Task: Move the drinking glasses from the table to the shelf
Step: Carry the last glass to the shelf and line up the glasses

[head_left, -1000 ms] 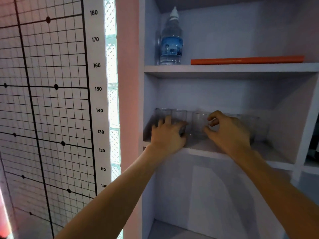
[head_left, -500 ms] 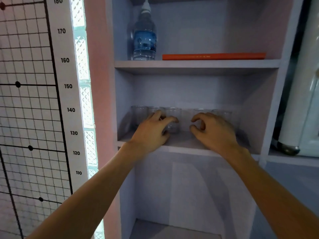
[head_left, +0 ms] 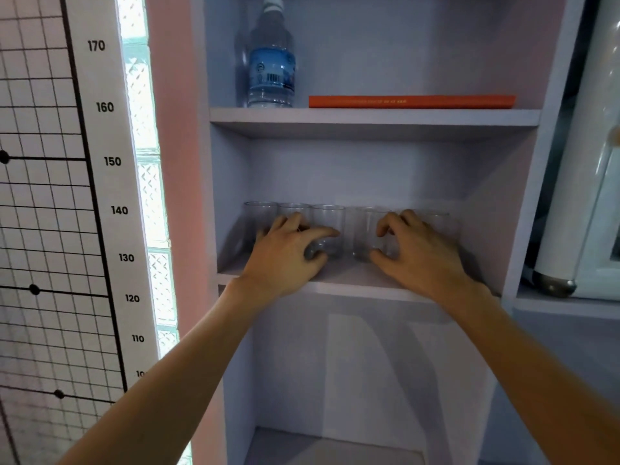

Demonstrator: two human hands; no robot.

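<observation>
A tall pale shelf unit [head_left: 523, 196] stands in front of the person, and it has a few open boxes stacked one over the other. On the top board stands a clear water bottle [head_left: 271, 58] with a blue label, upright at the left side. Beside it lies a thin orange book [head_left: 412, 101], flat on the board. On the middle shelf [head_left: 349, 285] a row of drinking glasses [head_left: 328, 218] stands from left to right, all upright and close together near the back wall. The glasses are clear, short and round, with nothing in them. You can see right through them to the wall behind. The ones at the right end are faint and partly hidden, so the full count cannot be told. The left hand [head_left: 285, 255] reaches in, with fingers bent around the third glass from the left; the thumb is on the low front of it and a finger lies across its side. The right hand [head_left: 421, 251] is curled like a claw around the next glass, with the thumb low and the fingers high. If either hand is gripping tight or only touching cannot be told. The bottom box of the unit is bare inside. A wall chart [head_left: 110, 162] with numbers hangs at the left, and a white fridge [head_left: 590, 196] stands at the right.
</observation>
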